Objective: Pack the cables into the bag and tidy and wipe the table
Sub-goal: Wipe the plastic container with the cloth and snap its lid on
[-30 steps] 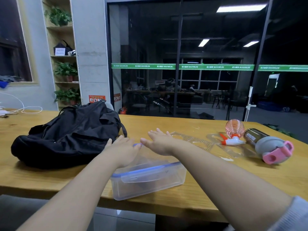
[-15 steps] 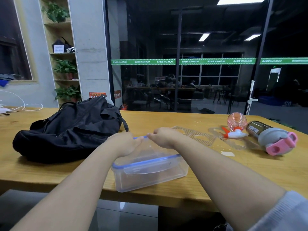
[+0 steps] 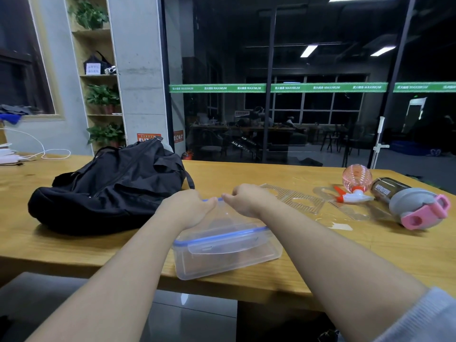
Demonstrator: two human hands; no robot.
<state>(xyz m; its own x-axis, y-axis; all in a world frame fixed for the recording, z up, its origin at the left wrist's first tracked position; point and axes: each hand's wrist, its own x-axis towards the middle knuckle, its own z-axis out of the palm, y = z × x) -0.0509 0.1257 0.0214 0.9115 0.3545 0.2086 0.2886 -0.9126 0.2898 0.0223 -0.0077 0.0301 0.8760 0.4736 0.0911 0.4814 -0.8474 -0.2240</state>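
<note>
The clear lidded container (image 3: 227,248) stands at the near edge of the wooden table (image 3: 246,176), its blue-rimmed lid tilted up at the far side. That far lid edge is gripped by both hands: the left hand (image 3: 187,209) and the right hand (image 3: 249,199) are curled over it side by side, with their fingers bent round the rim and their thumbs nearly meeting at the blue seal. Whether the lid is being pressed shut or lifted cannot be told. The black bag (image 3: 111,183) lies slumped to the left, just beside the left hand, and its opening cannot be made out. No cables are seen near the bag or the container; only a white cable (image 3: 37,148) is seen at the far left edge of the table, so it is judged that packing is either done or hidden from view. To the right, a pink spray bottle (image 3: 356,182), a drink bottle with a grey and pink cap (image 3: 409,203) lying on its side, and clear plastic trays (image 3: 296,198) are left out on the table. No cloth is seen, so tidying is judged under way and wiping not yet begun.
</note>
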